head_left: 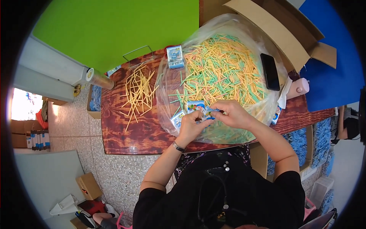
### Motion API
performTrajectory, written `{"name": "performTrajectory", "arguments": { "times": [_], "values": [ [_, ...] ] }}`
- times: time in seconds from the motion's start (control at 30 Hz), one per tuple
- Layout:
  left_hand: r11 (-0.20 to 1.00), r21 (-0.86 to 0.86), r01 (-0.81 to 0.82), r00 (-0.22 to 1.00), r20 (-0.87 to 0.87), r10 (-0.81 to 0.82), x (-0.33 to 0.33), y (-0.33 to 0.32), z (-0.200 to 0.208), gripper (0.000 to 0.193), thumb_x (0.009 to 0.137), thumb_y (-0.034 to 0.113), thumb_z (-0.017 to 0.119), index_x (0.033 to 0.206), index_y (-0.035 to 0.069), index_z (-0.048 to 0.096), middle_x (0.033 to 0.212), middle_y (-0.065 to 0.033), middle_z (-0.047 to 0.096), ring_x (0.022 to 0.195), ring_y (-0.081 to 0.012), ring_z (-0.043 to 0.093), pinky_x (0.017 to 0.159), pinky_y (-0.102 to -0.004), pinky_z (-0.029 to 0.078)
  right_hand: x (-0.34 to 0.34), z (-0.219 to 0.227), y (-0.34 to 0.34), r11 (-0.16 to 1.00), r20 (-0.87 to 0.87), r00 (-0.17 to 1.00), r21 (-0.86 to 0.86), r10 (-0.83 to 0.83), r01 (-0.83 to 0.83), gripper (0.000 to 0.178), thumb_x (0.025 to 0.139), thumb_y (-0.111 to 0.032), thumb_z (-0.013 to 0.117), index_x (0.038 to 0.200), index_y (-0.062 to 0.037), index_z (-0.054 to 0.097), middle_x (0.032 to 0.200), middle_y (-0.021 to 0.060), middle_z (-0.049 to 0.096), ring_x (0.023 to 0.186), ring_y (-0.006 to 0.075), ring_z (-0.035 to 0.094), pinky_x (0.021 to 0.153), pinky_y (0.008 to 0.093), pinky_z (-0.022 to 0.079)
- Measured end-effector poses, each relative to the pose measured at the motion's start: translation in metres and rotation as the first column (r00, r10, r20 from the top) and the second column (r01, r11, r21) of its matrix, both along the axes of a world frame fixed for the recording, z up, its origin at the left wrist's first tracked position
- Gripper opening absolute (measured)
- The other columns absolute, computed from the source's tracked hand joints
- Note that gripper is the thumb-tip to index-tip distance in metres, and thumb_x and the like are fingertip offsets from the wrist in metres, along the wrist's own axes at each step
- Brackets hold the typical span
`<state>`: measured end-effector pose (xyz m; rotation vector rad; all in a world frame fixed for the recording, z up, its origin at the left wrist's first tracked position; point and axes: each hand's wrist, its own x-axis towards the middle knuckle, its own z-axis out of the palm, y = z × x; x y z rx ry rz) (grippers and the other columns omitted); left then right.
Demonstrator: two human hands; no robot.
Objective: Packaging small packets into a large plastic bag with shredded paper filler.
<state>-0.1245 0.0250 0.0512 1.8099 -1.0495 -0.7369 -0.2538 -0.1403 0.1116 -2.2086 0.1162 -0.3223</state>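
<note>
Packet in blue and white (209, 110) sat between the left hand (190, 125) and the right hand (232, 113), each grip narrow and pinched on it at the near side of a dark red desk (126, 143). Similar packets (195, 106) lay just beside the fingers. Beyond, short yellow, green and orange sticks (225, 68) were heaped with clear plastic (164, 110) around them. A black phone (270, 71) rested at the heap's right edge; farther off stood a cardboard box (272, 32).
</note>
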Motion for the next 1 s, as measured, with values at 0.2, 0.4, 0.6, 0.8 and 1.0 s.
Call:
{"name": "performTrajectory", "arguments": {
  "times": [0.2, 0.4, 0.6, 0.8, 1.0],
  "values": [
    [0.974, -0.218, -0.063, 0.985, 0.144, 0.096, -0.005, -0.002, 0.001, 0.028, 0.075, 0.019, 0.083, 0.085, 0.0, 0.064, 0.065, -0.0055, 0.058, 0.057, -0.0097, 0.05, 0.051, -0.0281, 0.041, 0.011, 0.014, -0.013, 0.994, -0.098, 0.992, 0.084, 0.08, -0.072, 0.022, 0.085, -0.012, 0.068, 0.105, -0.0051, 0.063, 0.081, 0.0098, 0.066, 0.075, 0.025, 0.066, 0.064, 0.0347, 0.05],
    [0.985, -0.104, -0.137, 0.991, -0.013, 0.136, -0.002, -0.004, -0.019, 0.026, 0.078, 0.015, 0.08, 0.093, 0.001, 0.066, 0.073, -0.0043, 0.064, 0.065, -0.0078, 0.058, 0.057, -0.026, 0.046, 0.045, -0.025, -0.097, 0.986, -0.148, 0.975, -0.055, -0.166, 0.16, 0.018, 0.089, -0.019, 0.063, 0.101, -0.0059, 0.065, 0.081, 0.0097, 0.068, 0.074, 0.0217, 0.068, 0.065, 0.0346, 0.051],
    [0.982, -0.114, -0.148, 0.984, -0.112, 0.136, 0.002, 0.009, -0.016, 0.019, 0.082, 0.008, 0.076, 0.097, 0.001, 0.067, 0.085, -0.0015, 0.07, 0.074, -0.0047, 0.06, 0.065, -0.0232, 0.049, 0.041, -0.018, -0.117, 0.855, 0.02, 0.942, -0.414, -0.334, 0.312, 0.014, 0.088, -0.016, 0.062, 0.096, -0.0053, 0.065, 0.084, 0.0141, 0.067, 0.075, 0.0321, 0.065, 0.066, 0.0414, 0.05],
    [0.989, -0.151, -0.005, 1.0, 0.003, 0.005, -0.012, -0.003, -0.002, 0.023, 0.08, 0.013, 0.078, 0.097, 0.001, 0.068, 0.078, -0.0026, 0.067, 0.065, -0.005, 0.052, 0.058, -0.0237, 0.043, -0.05, 0.003, -0.159, 0.414, 0.241, 0.658, -0.613, -0.714, 0.673, 0.04, 0.086, -0.028, 0.067, 0.119, -0.0082, 0.056, 0.106, 0.0199, 0.062, 0.096, 0.0387, 0.062, 0.083, 0.0446, 0.05],
    [0.982, -0.138, 0.13, 0.991, 0.058, -0.123, -0.029, -0.019, -0.012, 0.024, 0.08, 0.014, 0.077, 0.097, 0.001, 0.068, 0.074, -0.0071, 0.064, 0.063, -0.0122, 0.056, 0.059, -0.0287, 0.045, -0.086, -0.025, -0.168, 0.469, -0.098, 0.519, -0.593, -0.849, 0.655, 0.089, 0.075, -0.051, 0.075, 0.145, -0.0111, 0.036, 0.128, 0.0308, 0.051, 0.117, 0.0458, 0.053, 0.096, 0.0473, 0.045]
  ]
}}
